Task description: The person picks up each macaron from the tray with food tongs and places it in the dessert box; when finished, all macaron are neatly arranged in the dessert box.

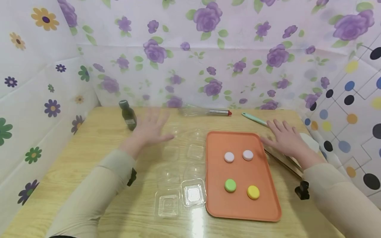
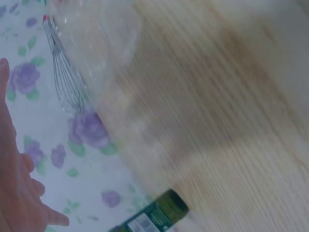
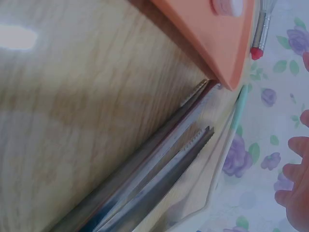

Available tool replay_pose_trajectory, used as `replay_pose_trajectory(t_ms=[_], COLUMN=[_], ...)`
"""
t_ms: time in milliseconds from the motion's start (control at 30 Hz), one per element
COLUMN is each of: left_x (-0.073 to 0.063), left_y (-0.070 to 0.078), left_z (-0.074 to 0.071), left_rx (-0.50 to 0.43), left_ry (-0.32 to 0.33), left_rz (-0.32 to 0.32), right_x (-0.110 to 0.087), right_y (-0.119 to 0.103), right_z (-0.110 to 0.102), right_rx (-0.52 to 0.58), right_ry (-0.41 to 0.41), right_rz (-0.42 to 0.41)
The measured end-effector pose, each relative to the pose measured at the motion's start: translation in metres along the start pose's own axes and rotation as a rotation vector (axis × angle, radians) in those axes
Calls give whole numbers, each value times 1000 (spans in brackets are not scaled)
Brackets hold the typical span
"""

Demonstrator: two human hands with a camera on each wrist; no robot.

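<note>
Flowered cloth (image 1: 184,66) hangs behind a pale wood table (image 1: 98,145), with a dotted cloth (image 1: 351,109) along the right side. Both hands hover with their fingers spread, and neither has hold of anything. In the head view the left hand (image 1: 150,130) is just beside a dark bottle (image 1: 128,115), at the far end of two rows of clear plastic containers (image 1: 167,205). Only the left wrist view brings out the bottle's green label; it also shows the wire loops of the whisk (image 1: 218,112) clearly, which blur into the backdrop from above.

The right hand (image 1: 287,140) hangs by the far right corner of an orange tray (image 1: 244,210); from the head camera its thumb overlaps the rim, and contact cannot be told. Metal tongs (image 1: 282,163) lie below this hand, partly hidden from above; the right wrist view reveals their toothed tips, one next to the tray's corner. A mint-green handle (image 1: 254,119) runs out beyond the fingers. Only the head view shows all four round pieces on the tray: two pale (image 1: 229,157), one green (image 1: 230,185), one yellow (image 1: 253,192).
</note>
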State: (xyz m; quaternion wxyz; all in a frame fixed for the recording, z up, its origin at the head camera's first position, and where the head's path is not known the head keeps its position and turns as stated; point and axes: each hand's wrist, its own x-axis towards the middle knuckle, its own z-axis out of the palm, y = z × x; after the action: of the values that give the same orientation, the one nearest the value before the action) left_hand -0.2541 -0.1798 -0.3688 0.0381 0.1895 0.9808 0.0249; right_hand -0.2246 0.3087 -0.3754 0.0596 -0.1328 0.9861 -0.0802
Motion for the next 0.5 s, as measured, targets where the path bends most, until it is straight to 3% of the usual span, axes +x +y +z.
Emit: replay_pose_trajectory(t_ms=[233, 500], left_x=[-8, -26], left_y=[23, 47], left_z=[10, 24], left_rx=[38, 117], left_ry=[-38, -1], left_rz=[93, 208], right_x=[-15, -30], right_y=[9, 26], right_z=[12, 37], right_rx=[-10, 88], right_ry=[4, 21], right_rz=[-5, 44])
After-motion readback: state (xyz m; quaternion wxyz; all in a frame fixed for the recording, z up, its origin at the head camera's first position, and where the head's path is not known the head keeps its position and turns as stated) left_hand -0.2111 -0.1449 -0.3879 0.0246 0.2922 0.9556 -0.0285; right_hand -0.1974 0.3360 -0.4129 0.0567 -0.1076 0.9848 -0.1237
